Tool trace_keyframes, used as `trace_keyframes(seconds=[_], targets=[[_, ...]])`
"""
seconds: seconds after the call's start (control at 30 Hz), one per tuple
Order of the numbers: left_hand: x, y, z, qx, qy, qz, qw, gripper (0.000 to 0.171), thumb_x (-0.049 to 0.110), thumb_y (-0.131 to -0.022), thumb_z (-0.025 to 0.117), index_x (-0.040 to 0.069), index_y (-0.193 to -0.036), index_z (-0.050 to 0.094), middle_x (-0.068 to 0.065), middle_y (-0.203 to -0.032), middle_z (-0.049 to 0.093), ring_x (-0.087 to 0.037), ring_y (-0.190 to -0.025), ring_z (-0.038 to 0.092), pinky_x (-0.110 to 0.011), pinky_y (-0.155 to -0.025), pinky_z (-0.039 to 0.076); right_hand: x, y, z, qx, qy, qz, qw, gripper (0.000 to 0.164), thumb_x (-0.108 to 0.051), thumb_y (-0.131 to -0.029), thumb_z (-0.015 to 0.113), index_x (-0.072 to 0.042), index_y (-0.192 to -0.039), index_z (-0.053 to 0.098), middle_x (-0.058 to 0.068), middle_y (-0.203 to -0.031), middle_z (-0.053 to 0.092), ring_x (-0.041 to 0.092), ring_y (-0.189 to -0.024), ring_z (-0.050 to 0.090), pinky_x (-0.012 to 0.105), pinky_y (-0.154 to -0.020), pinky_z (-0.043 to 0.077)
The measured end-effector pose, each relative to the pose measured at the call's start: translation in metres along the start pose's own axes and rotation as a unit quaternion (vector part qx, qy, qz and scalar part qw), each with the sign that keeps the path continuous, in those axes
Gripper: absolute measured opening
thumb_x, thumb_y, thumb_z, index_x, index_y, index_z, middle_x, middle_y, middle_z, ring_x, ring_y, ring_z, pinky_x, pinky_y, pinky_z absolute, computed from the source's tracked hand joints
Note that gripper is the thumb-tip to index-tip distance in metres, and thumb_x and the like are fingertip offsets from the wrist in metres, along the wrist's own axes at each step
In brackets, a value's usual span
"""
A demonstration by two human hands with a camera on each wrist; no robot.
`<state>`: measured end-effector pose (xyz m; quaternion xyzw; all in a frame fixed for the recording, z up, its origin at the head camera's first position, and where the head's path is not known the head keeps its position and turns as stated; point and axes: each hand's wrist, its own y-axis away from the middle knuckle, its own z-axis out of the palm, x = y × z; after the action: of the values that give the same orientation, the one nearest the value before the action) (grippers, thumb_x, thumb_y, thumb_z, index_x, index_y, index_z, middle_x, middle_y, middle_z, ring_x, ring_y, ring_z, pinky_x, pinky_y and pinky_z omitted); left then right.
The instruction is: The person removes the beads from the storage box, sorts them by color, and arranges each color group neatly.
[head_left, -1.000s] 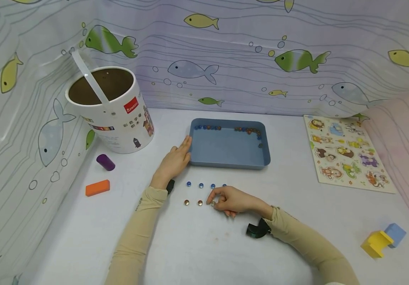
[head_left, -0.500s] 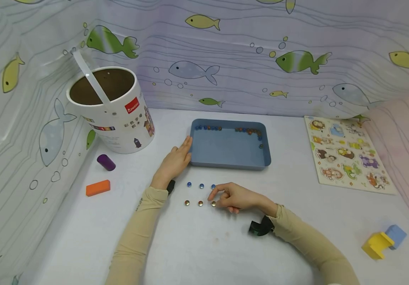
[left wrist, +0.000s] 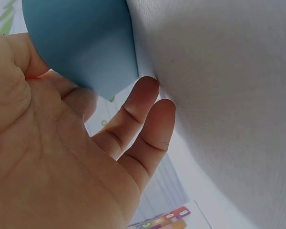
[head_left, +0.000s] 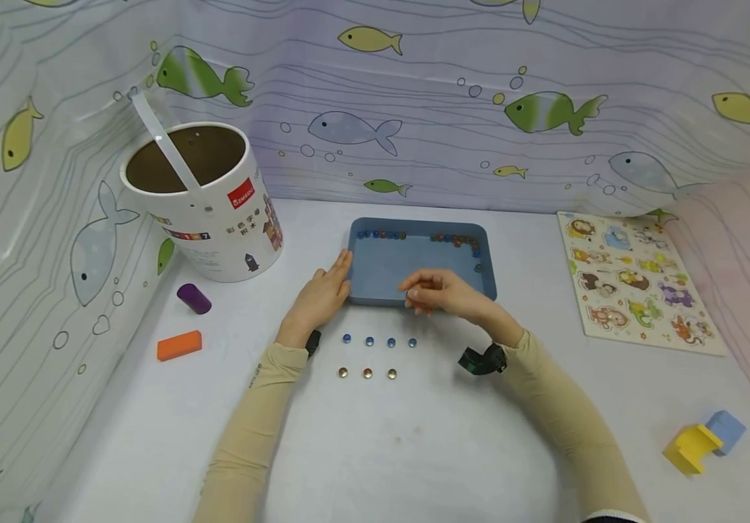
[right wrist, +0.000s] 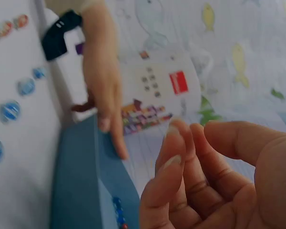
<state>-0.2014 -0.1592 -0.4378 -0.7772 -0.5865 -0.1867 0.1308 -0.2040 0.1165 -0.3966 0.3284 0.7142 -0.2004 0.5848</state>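
Observation:
My left hand (head_left: 317,296) lies with extended fingers against the left side of a shallow blue-grey tray (head_left: 384,270). Its fingertips (left wrist: 145,90) are close to the tray's outer wall in the left wrist view. Over the tray's front edge hovers my right hand (head_left: 445,294), fingers loosely bent, with nothing visible between thumb and fingertips (right wrist: 174,138). Blue and amber glass marbles (head_left: 381,234) line the tray's back and right walls. In front of it on the table, several blue marbles (head_left: 390,342) form a row, with three amber ones (head_left: 367,373) in a nearer row.
A white bucket (head_left: 224,232) with a handle stands at back left. Near it lie a purple cylinder (head_left: 194,298) and an orange block (head_left: 179,346). A picture puzzle board (head_left: 639,280) is at right, with yellow (head_left: 690,449) and blue (head_left: 726,431) blocks nearer. Fish-patterned curtain (head_left: 440,174) surrounds the table.
My right hand has left the third amber marble in the near row and moved away from me, up over the tray. The fourth blue marble is uncovered. My left hand has stayed put.

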Motion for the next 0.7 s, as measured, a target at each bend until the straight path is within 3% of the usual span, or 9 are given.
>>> trace_keyframes(seconds=[0.17,0.3,0.4,0.53,0.7], targets=[[0.0,0.0,0.0,-0.001,0.001,0.0,1.0,0.057,0.025,-0.104,0.034,0.011,-0.156,0.014,-0.003,-0.163,0.012,-0.034,-0.102,0.048,-0.044,-0.087,0.046,-0.002,-0.012,-0.021,0.074,-0.012,0.006,0.997,0.037,-0.018,-0.101,0.05,0.005,-0.129,0.052,0.012,-0.116,0.063,0.035,-0.101,0.058,0.048,-0.088,0.051],[-0.001,0.0,-0.001,0.0,0.0,-0.007,1.0,0.057,0.026,-0.104,0.033,0.012,-0.156,0.014,-0.001,-0.163,0.011,-0.032,-0.101,0.048,-0.042,-0.084,0.046,-0.003,-0.028,-0.031,0.104,-0.038,0.024,0.994,0.04,-0.021,-0.101,0.05,0.003,-0.133,0.05,0.015,-0.13,0.058,0.026,-0.107,0.058,0.054,-0.098,0.045],[-0.001,0.0,-0.001,-0.001,0.002,-0.009,1.0,0.057,0.025,-0.104,0.034,0.012,-0.156,0.014,-0.001,-0.164,0.011,-0.031,-0.101,0.048,-0.042,-0.083,0.046,-0.004,-0.044,-0.037,0.123,-0.054,0.037,0.99,0.038,-0.022,-0.102,0.048,-0.002,-0.134,0.051,0.013,-0.135,0.056,0.027,-0.114,0.056,0.055,-0.103,0.041],[-0.001,-0.001,0.0,-0.003,0.003,-0.01,0.9999,0.057,0.025,-0.104,0.034,0.013,-0.156,0.014,-0.001,-0.164,0.011,-0.031,-0.101,0.048,-0.042,-0.082,0.046,-0.003,-0.065,-0.046,0.15,-0.106,0.06,0.981,0.039,-0.023,-0.102,0.048,-0.004,-0.136,0.051,0.009,-0.134,0.059,0.032,-0.121,0.052,0.044,-0.101,0.044],[-0.001,-0.001,0.0,-0.001,0.0,-0.011,0.9999,0.057,0.025,-0.104,0.034,0.013,-0.156,0.014,0.0,-0.164,0.012,-0.032,-0.102,0.049,-0.042,-0.083,0.047,0.003,-0.089,-0.055,0.188,-0.172,0.079,0.964,0.044,-0.021,-0.102,0.049,-0.002,-0.141,0.047,0.004,-0.124,0.063,0.022,-0.109,0.058,0.029,-0.087,0.048]])
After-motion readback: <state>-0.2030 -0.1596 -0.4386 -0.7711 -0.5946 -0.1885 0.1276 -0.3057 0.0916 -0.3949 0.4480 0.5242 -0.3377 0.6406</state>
